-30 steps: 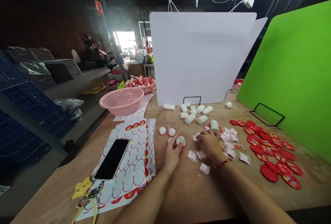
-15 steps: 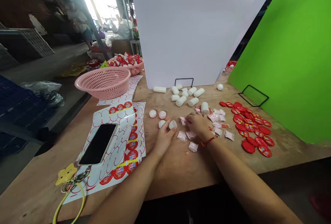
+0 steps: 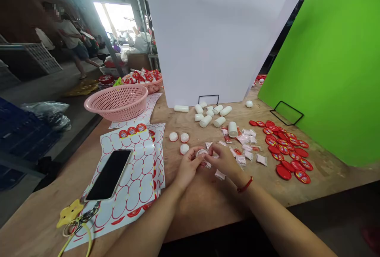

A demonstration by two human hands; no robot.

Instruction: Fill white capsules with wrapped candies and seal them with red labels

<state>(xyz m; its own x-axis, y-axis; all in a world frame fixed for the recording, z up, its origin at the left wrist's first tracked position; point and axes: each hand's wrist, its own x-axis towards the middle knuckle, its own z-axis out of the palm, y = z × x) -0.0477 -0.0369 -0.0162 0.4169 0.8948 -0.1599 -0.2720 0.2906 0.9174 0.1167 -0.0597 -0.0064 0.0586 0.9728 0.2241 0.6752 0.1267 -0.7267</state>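
My left hand [image 3: 187, 166] is closed around a small white cup [image 3: 202, 153] above the wooden table. Fingers of my right hand [image 3: 224, 162] are pinched at the cup's right side; what they hold, if anything, is hidden. Just left of the cup, three white caps with red rims [image 3: 184, 149] sit on the wood. Small pink-white packets [image 3: 261, 159] are scattered under and right of my hands. A white cylinder [image 3: 233, 129] stands among them, and several more white cylinders [image 3: 206, 121] lie farther back. Red discs [image 3: 283, 172] form a loose pile at the right.
A pink basket [image 3: 117, 102] stands at the left, with a filled basket [image 3: 152, 86] behind. A phone [image 3: 109, 175] lies on sticker sheets [image 3: 139, 185]. White [image 3: 208, 39] and green boards [image 3: 329, 71] stand at the back. A person [image 3: 71, 37] walks at far left.
My right hand has moved from the packets to the cup in my left hand. The camera view has shifted slightly. The person in the background has moved left.
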